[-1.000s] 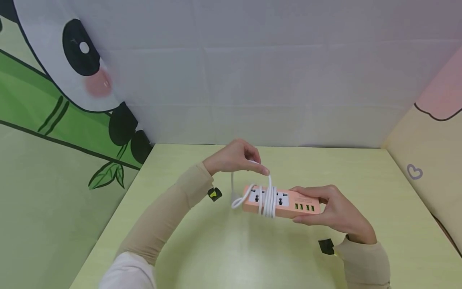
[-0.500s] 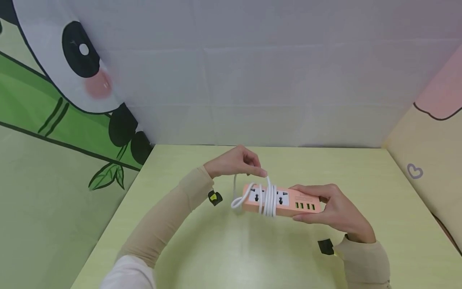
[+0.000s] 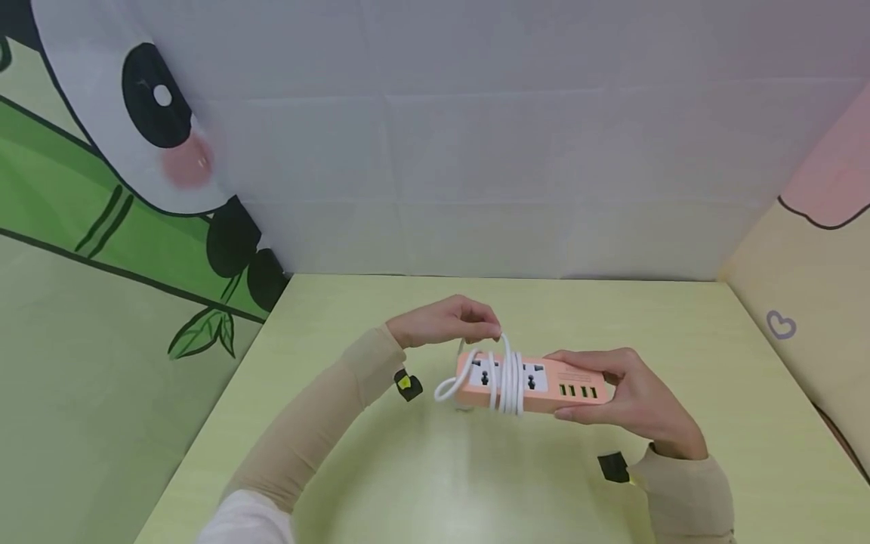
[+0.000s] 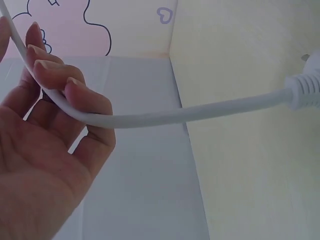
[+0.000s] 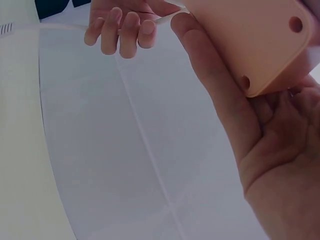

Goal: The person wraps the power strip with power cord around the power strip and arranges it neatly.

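Observation:
A peach power strip [image 3: 576, 375] with white socket panels and several USB ports is held above the table by my right hand [image 3: 635, 393], which grips its right end. White cord [image 3: 514, 381] is wound several times around its left half, with one loop sticking out at the left end. My left hand [image 3: 445, 321] pinches the free cord just above the strip. In the left wrist view the cord [image 4: 165, 118] runs across the curled fingers to a ribbed plug end [image 4: 305, 90] at the right. The right wrist view shows the strip's underside [image 5: 250, 40] with screw holes.
A pale wood-look table [image 3: 435, 483] lies below both hands. A whitish wall panel [image 3: 476, 151] rises at its back edge. Cartoon-printed panels stand at the left [image 3: 88, 340] and right [image 3: 809, 302].
My left hand has lowered toward the strip with the cord, and the hanging plug end has dropped mostly behind the strip. The right hand and the strip stay nearly still.

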The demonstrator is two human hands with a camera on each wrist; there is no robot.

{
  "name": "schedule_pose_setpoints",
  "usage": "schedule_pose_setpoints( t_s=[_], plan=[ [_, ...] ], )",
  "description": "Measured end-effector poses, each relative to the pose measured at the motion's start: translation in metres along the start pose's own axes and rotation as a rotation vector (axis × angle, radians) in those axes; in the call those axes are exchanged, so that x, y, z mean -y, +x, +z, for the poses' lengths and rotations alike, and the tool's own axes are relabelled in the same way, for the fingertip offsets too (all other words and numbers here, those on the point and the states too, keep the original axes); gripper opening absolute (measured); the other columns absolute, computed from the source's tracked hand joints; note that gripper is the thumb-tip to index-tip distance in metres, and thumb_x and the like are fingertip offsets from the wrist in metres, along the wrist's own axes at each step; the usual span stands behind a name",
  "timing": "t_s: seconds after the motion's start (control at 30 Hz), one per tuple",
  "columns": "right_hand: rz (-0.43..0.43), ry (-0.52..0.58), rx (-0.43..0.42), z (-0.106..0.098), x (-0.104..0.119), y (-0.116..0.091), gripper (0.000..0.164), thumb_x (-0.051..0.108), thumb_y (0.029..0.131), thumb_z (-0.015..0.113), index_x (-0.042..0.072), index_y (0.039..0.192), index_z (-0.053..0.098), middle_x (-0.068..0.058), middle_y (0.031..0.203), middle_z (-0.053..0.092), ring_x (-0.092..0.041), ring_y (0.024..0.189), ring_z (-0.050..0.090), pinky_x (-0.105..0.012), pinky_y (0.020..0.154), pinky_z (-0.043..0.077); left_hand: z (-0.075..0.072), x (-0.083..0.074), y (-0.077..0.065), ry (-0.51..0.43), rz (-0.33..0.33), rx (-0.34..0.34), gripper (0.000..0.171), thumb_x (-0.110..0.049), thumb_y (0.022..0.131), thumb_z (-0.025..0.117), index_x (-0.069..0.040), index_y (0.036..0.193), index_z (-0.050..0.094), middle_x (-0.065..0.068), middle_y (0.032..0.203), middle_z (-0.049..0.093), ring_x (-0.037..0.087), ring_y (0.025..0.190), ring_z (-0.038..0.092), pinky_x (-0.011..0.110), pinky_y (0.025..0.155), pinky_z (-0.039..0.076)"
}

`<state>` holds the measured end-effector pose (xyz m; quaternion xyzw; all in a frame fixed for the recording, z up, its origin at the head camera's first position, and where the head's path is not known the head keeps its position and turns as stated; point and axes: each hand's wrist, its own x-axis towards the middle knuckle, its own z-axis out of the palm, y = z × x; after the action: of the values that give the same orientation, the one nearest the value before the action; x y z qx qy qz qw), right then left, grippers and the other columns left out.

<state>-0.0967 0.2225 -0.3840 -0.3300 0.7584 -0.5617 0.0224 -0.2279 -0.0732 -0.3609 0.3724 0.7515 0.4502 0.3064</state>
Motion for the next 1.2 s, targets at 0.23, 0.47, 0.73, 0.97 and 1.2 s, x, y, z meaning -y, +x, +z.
schedule_pose_setpoints(
  t_s=[0.23, 0.47, 0.73, 0.97, 1.2],
  plan=[
    [-0.049, 0.068, -0.005, -0.002, 0.002, -0.002, 0.061, -0.008, 0.076, 0.083, -0.002, 0.134, 0.063, -0.008, 0.117, 0.073, -0.014, 0.084, 0.067, -0.029, 0.067, 0.057, 0.007, 0.011, 0.003, -0.026, -0.002, -0.013, 0.025, -0.034, 0.103, 0.057, -0.012, 0.101, 0.069, -0.003, 0.077, 0.051, 0.017, 0.080, 0.051, 0.031, 0.080, 0.044],
    [-0.106, 0.144, -0.032, -0.003, 0.004, -0.003, 0.062, -0.017, 0.075, 0.079, -0.008, 0.134, 0.060, -0.012, 0.120, 0.072, -0.015, 0.085, 0.067, -0.027, 0.070, 0.058, 0.018, 0.019, 0.007, -0.103, -0.035, -0.039, 0.029, -0.037, 0.103, 0.055, -0.012, 0.097, 0.069, -0.002, 0.091, 0.066, 0.016, 0.092, 0.058, 0.033, 0.094, 0.048],
    [-0.079, 0.173, -0.068, -0.006, 0.005, -0.005, 0.062, -0.019, 0.075, 0.077, -0.009, 0.133, 0.060, -0.010, 0.122, 0.072, -0.014, 0.089, 0.067, -0.025, 0.074, 0.058, 0.029, 0.035, 0.010, -0.175, -0.096, -0.092, 0.029, -0.032, 0.104, 0.054, -0.009, 0.111, 0.070, -0.001, 0.103, 0.070, 0.015, 0.104, 0.061, 0.038, 0.106, 0.045],
    [-0.128, 0.231, -0.083, -0.011, 0.001, -0.004, 0.064, -0.025, 0.074, 0.073, -0.013, 0.134, 0.057, -0.012, 0.125, 0.071, -0.014, 0.088, 0.067, -0.024, 0.074, 0.058, 0.039, 0.045, 0.009, -0.221, -0.077, -0.137, 0.031, -0.016, 0.099, 0.057, 0.001, 0.122, 0.069, 0.009, 0.117, 0.073, 0.012, 0.102, 0.064, 0.031, 0.096, 0.051],
    [-0.118, 0.226, -0.123, -0.015, 0.000, -0.004, 0.064, -0.026, 0.072, 0.074, -0.014, 0.133, 0.057, -0.011, 0.122, 0.072, -0.015, 0.087, 0.068, -0.024, 0.072, 0.058, 0.050, 0.061, 0.009, -0.286, 0.005, -0.136, 0.027, -0.005, 0.098, 0.059, 0.006, 0.121, 0.067, -0.009, 0.101, 0.072, 0.007, 0.090, 0.058, 0.025, 0.083, 0.047]
  ],
)
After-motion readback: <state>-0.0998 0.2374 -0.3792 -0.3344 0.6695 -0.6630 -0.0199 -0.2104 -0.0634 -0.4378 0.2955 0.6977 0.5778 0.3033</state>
